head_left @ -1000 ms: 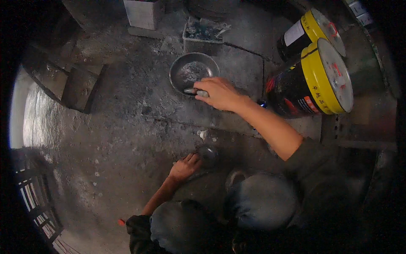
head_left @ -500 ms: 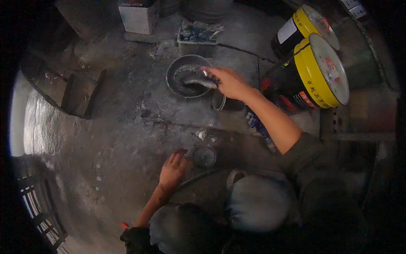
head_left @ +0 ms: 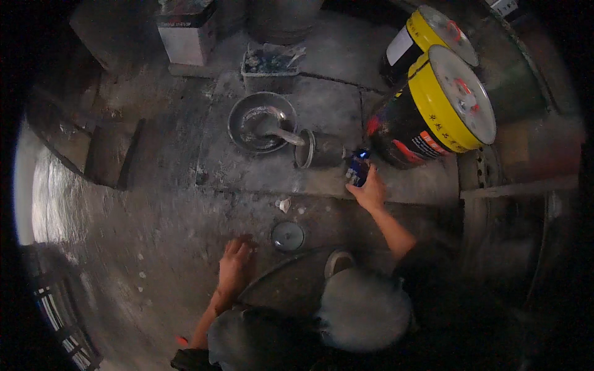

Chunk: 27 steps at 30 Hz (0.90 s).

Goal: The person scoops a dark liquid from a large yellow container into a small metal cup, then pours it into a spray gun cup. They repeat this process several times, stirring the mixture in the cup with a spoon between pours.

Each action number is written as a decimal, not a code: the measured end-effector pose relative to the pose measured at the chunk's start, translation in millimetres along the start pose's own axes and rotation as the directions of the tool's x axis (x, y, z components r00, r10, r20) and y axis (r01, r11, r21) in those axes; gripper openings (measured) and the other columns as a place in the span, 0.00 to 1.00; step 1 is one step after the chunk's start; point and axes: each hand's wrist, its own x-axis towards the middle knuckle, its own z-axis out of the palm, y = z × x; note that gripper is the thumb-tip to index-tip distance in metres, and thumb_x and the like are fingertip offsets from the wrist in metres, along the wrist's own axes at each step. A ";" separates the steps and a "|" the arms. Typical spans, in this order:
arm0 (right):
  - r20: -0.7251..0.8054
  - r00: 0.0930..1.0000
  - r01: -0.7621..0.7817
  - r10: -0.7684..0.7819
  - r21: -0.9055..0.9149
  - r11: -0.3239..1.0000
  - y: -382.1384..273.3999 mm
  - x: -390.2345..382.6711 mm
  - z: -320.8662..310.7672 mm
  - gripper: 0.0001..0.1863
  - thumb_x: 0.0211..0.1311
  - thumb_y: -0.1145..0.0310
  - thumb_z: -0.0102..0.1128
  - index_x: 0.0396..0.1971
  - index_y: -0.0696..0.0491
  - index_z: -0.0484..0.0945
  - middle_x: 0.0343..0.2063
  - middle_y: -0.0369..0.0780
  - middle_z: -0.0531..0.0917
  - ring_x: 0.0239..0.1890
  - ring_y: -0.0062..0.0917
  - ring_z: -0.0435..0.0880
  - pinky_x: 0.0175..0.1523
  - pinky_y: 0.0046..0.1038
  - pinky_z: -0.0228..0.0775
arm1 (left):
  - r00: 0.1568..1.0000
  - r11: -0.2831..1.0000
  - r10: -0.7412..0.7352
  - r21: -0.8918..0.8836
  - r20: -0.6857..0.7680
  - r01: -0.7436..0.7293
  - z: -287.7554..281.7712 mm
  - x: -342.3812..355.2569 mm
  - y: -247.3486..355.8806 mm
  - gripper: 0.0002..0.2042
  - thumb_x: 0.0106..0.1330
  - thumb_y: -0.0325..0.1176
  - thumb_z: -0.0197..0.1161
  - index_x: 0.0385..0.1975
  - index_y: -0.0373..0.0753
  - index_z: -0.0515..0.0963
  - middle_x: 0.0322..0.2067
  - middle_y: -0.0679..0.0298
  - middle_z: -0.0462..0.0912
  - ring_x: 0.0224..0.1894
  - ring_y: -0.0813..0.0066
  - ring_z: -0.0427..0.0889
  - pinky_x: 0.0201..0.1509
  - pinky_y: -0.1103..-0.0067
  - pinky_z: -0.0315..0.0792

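Note:
My right hand is closed around a dark blue object with pale markings; its kind is unclear. Just left of it is a dark grey cylindrical container. Farther left, a round grey basin holds some wet-looking grey material. A pale-handled tool leans on the basin's rim, nobody holding it; its working end is indistinct. My left hand hangs low over the floor with nothing visible in it, fingers loosely bent and a little apart. Beside it stands a small round dish.
Two big black-and-yellow drums stand at the right. Beyond the basin are a rectangular tub of dark bits and a white tin. A small white scrap lies on the floor. An angled metal piece is at the left.
My right hand has let go of the tool in the basin, moved right and nearer, and taken hold of the dark blue object. My left hand stays low; the view has shifted slightly.

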 end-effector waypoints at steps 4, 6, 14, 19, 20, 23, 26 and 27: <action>0.021 0.994 -0.106 0.104 0.159 0.981 15.5 -6.8 -9.2 0.48 0.41 0.56 0.74 0.63 0.54 0.60 0.51 0.53 0.77 0.52 0.49 0.77 0.56 0.44 0.68 | 0.998 0.998 0.055 0.029 0.017 -0.056 -5.2 7.4 6.7 0.13 0.56 0.23 0.63 0.41 0.40 0.78 0.50 0.58 0.78 0.50 0.54 0.78 0.50 0.65 0.75; 0.107 0.965 -0.261 0.239 0.317 0.912 11.0 -15.0 -23.9 0.47 0.42 0.58 0.74 0.64 0.53 0.60 0.51 0.51 0.78 0.53 0.47 0.77 0.59 0.42 0.66 | 0.995 0.997 0.041 -0.076 0.086 -0.035 -5.7 11.5 6.3 0.13 0.56 0.24 0.64 0.42 0.40 0.79 0.51 0.58 0.78 0.51 0.53 0.77 0.51 0.65 0.75; 0.430 0.903 -0.385 -0.021 0.828 0.408 -147.8 -56.0 -59.5 0.40 0.58 0.63 0.69 0.66 0.55 0.56 0.42 0.34 0.72 0.46 0.23 0.72 0.53 0.28 0.67 | 0.938 0.941 0.284 -0.245 0.197 -0.233 -14.5 90.7 85.5 0.24 0.59 0.30 0.65 0.57 0.41 0.69 0.47 0.51 0.79 0.51 0.49 0.78 0.51 0.62 0.74; 0.178 0.878 -0.082 -0.445 0.971 0.225 -225.0 -56.0 -85.3 0.36 0.58 0.63 0.67 0.63 0.57 0.61 0.47 0.39 0.74 0.52 0.28 0.72 0.56 0.33 0.67 | 0.959 0.911 -0.249 -0.303 0.139 0.280 -40.0 114.9 101.3 0.19 0.62 0.32 0.63 0.52 0.37 0.71 0.45 0.47 0.78 0.47 0.49 0.79 0.48 0.63 0.73; 0.041 0.834 0.228 -0.550 0.883 0.411 -219.7 -41.1 -84.1 0.35 0.58 0.63 0.67 0.63 0.54 0.63 0.50 0.42 0.74 0.54 0.31 0.71 0.57 0.35 0.67 | 0.971 0.947 -0.240 -0.222 -0.005 0.233 -47.6 115.4 83.9 0.16 0.63 0.33 0.62 0.49 0.37 0.72 0.41 0.49 0.80 0.43 0.50 0.80 0.44 0.65 0.73; -0.105 0.773 0.625 -0.626 0.300 0.721 -191.4 20.3 -82.0 0.38 0.56 0.60 0.68 0.67 0.44 0.64 0.55 0.46 0.72 0.59 0.40 0.69 0.62 0.41 0.63 | 0.882 0.963 0.008 0.242 -0.471 0.121 -80.4 103.2 10.0 0.11 0.65 0.36 0.63 0.39 0.35 0.77 0.25 0.57 0.82 0.27 0.57 0.82 0.32 0.70 0.73; 0.162 0.793 0.588 -0.588 0.049 0.807 -163.6 59.8 -70.3 0.38 0.55 0.61 0.68 0.67 0.38 0.64 0.50 0.47 0.75 0.53 0.42 0.74 0.56 0.42 0.68 | 0.892 0.942 -0.314 0.013 -0.325 0.337 -118.3 101.5 25.9 0.12 0.65 0.38 0.64 0.36 0.35 0.77 0.19 0.60 0.80 0.22 0.65 0.81 0.28 0.71 0.72; 0.272 0.770 0.571 -0.578 0.111 0.813 -161.2 68.7 -61.3 0.38 0.56 0.60 0.67 0.67 0.38 0.63 0.49 0.47 0.76 0.51 0.42 0.75 0.55 0.42 0.69 | 0.860 0.908 -0.418 -0.128 -0.292 0.398 -124.4 100.6 20.3 0.13 0.64 0.39 0.65 0.32 0.33 0.77 0.18 0.60 0.79 0.19 0.71 0.79 0.25 0.72 0.72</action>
